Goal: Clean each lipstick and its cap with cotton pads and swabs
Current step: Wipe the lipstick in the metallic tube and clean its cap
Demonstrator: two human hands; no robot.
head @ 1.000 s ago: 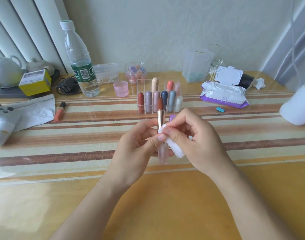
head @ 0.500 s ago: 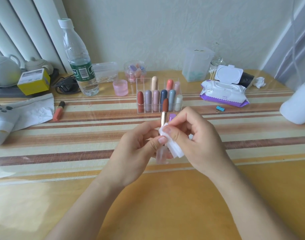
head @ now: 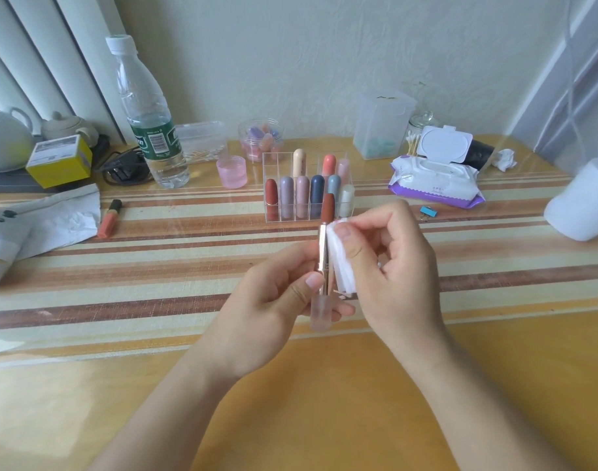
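Directly behind the lipstick [head: 327, 209] stands an organizer [head: 273, 164].

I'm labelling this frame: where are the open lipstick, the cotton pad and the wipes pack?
open lipstick [head: 327, 209], head view, on the brown bullet
cotton pad [head: 342, 274], head view, on its white lower fold
wipes pack [head: 433, 179], head view, on its white front
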